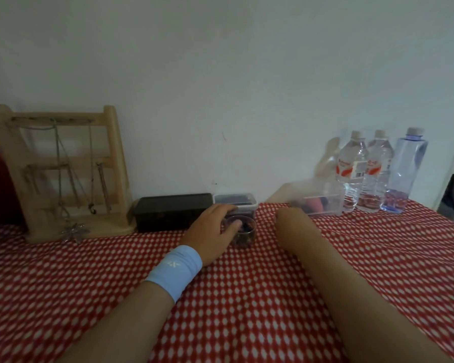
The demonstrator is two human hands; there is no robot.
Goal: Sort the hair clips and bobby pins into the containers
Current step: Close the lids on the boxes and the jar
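A small clear cup (244, 235) with dark clips inside stands on the red checked cloth near the back wall. My left hand (211, 231), with a light blue wristband, wraps around the cup's left side, thumb at its rim. My right hand (295, 224) rests on the cloth just right of the cup, its fingers curled away from the camera and hidden. Beyond it lies a blurred clear plastic container (321, 203) holding pink and dark items. A clear lidded box (236, 201) with dark contents sits behind the cup.
A dark rectangular box (171, 210) stands left of the lidded box. A wooden jewellery stand (63, 174) hung with chains is at the back left. Three water bottles (378, 171) line the wall at the back right. The red checked cloth (247, 297) covers the surface.
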